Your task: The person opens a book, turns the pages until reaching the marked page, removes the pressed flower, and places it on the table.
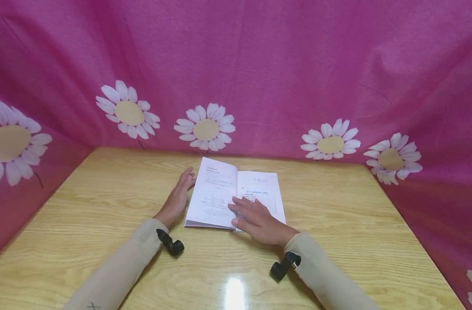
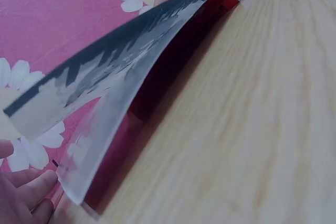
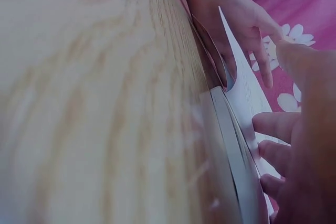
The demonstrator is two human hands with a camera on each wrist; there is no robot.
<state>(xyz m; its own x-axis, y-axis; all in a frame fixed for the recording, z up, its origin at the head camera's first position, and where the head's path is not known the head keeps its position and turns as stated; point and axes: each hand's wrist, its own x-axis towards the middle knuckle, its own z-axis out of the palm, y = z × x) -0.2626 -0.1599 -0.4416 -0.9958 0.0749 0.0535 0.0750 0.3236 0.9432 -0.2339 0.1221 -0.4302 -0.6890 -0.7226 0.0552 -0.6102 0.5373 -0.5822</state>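
An open book point(image 1: 272, 185) with white printed pages lies on the wooden table. Its left side point(image 1: 210, 193) is lifted off the tabletop, as the left wrist view shows with the cover point(image 2: 173, 30) and a leaf point(image 2: 113, 124) bowing upward. My left hand point(image 1: 175, 201) is beside the book's left edge, fingers extended; its fingertips point(image 2: 39, 187) are near the lifted leaf's corner. My right hand point(image 1: 261, 223) lies over the lower middle of the book, fingers spread. In the right wrist view its fingers point(image 3: 275, 127) touch the page by the spine.
The wooden table point(image 1: 104, 193) stretches around the book on all sides. Behind and beside it hangs a pink cloth point(image 1: 259, 77) with large white daisies. Small black wrist cameras point(image 1: 175, 247) sit on both sleeves. A bright light reflection shows near the front.
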